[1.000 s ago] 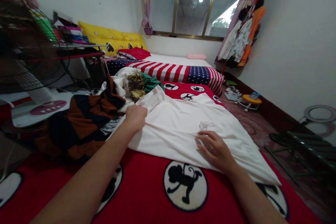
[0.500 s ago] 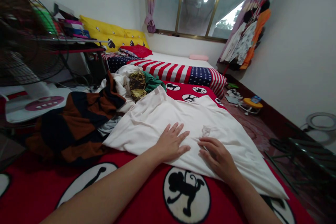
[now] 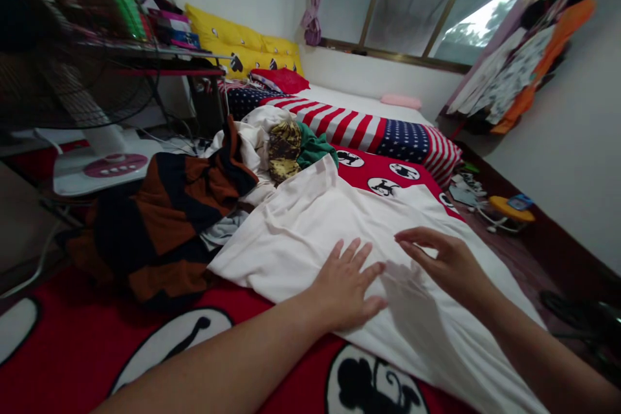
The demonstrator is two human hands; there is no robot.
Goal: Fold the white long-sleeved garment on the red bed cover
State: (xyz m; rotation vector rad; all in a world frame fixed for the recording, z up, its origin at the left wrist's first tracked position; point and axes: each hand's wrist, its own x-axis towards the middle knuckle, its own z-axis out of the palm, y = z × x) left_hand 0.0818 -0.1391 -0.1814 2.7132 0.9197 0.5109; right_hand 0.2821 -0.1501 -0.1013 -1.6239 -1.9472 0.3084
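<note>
1. The white cloth [image 3: 310, 213] is spread across the middle of the red blanket [image 3: 77, 343], creased, with one flap pointed toward the blanket's far end.
2. The left hand [image 3: 347, 288] is laid palm down over the cloth, toward the blanket's near side; its fingers are spread wide and nothing is gripped.
3. The right hand [image 3: 451, 265] is held over the cloth, toward the blanket's right side; its fingers are loosely curved, a gap is left inside the thumb, and no fabric is seen caught.
4. Smoothing is judged to be the step in hand. Creases are best pressed outward with a flat, light palm, toward the blanket's edges, so that no new ridge is pushed up.
5. One hand should be kept as an anchor while the other is stroked away from it, since thin fabric is likely to be dragged along.
6. Care is needed at the blanket's left side, where the cloth's edge is brought close to the striped garment [image 3: 165, 213]; any overlap should be freed first.
7. A puckered patch is shaded beneath the right hand; perhaps it is a decoration, but it cannot be made out well.
8. The cloth's near right end is partly covered by the right forearm [image 3: 548, 349] and cut off at the frame.
9. Beyond the blanket's left side, the fan [image 3: 82, 71] is blurred.
</note>
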